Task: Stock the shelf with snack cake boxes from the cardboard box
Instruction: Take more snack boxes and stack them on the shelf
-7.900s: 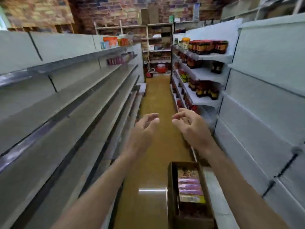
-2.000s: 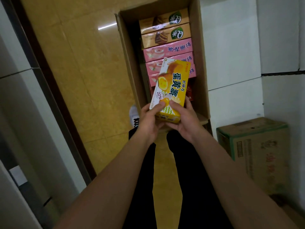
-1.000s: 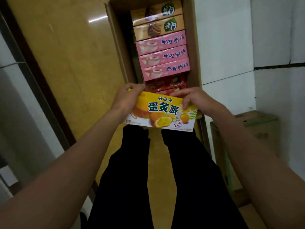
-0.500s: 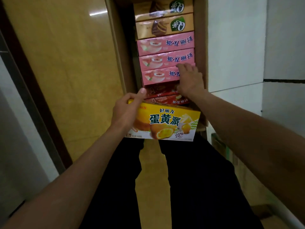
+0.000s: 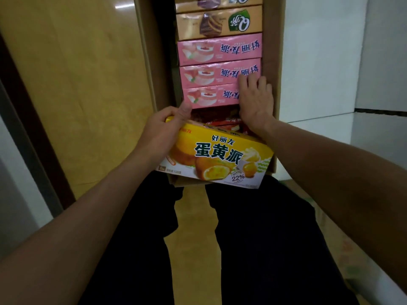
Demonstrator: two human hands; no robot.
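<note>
An open cardboard box [image 5: 149,69] stands on the floor in front of me, packed with snack cake boxes. My left hand [image 5: 163,130] grips the left end of a yellow snack cake box [image 5: 220,159], held flat over the carton's near edge. My right hand [image 5: 255,102] lies with straight fingers on the right end of the nearest pink snack cake box [image 5: 209,96]. Two more pink boxes [image 5: 218,72] and tan boxes [image 5: 220,24] sit further back. Red boxes [image 5: 220,123] show partly beneath the yellow one.
White shelf panels [image 5: 319,62] rise to the right of the carton. A dark shelf base [image 5: 28,133] runs along the left. Yellow tiled floor [image 5: 77,73] lies between. My dark trouser legs [image 5: 253,238] fill the lower middle.
My right hand left the yellow box and reached forward onto the nearest pink box. My left hand alone now holds the yellow box. The view moved closer to the carton.
</note>
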